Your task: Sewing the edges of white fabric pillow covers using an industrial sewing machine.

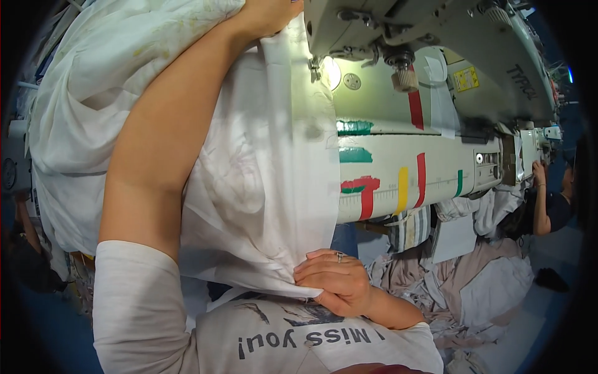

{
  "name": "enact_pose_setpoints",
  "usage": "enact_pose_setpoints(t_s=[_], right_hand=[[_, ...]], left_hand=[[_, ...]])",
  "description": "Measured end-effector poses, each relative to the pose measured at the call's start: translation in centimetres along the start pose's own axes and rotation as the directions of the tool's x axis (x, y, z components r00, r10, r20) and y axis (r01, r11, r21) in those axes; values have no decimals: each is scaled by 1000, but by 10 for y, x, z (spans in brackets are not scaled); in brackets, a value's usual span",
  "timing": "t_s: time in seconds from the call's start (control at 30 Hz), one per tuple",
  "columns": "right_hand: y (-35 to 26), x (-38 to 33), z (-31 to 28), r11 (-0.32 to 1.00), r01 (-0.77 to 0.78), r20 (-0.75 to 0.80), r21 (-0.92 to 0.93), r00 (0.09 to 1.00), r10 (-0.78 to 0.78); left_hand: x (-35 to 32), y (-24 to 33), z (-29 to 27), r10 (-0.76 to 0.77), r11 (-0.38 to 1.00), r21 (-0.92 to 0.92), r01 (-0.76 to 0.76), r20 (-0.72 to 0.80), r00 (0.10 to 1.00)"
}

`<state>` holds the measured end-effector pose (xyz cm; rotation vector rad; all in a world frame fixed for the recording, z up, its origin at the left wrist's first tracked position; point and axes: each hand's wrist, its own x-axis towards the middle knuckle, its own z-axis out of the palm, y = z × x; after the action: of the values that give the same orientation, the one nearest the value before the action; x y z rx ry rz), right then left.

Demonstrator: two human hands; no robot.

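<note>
A wide sheet of white fabric (249, 181) spreads over the sewing machine bed and hangs down toward my body. At its near edge my right hand (336, 280), with a ring on one finger, is closed on the hem, thumb below and fingers over the cloth. My left arm reaches far across the fabric. The left hand (268, 15) lies on the cloth beside the sewing machine head (367, 37); its fingers are cut off by the picture's upper edge and the machine. Lamp light falls on the fabric's right edge under the head.
Coloured tape strips (420, 181) mark the machine bed, right of the cloth. More white fabric (75, 143) is bunched at left. A heap of beige and white cloth (473, 280) lies low on the right. Other people (542, 199) are at both sides.
</note>
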<state>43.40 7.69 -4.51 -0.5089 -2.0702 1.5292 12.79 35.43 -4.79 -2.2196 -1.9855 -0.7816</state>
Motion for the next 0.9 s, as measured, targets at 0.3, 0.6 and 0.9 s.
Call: enact_pose_setpoints(t_s=[0.3, 0.6, 0.9], right_hand=[[0, 50, -29, 988, 113, 46, -106, 993, -109], [11, 101, -59, 985, 88, 7, -147, 996, -88], [23, 136, -72, 981, 30, -54, -190, 998, -41]], left_hand=[[43, -36, -4, 351, 916, -172, -363, -96, 932], [86, -105, 24, 333, 658, -693, -293, -81, 939], [114, -146, 31, 342, 123, -989, -87, -40, 939]])
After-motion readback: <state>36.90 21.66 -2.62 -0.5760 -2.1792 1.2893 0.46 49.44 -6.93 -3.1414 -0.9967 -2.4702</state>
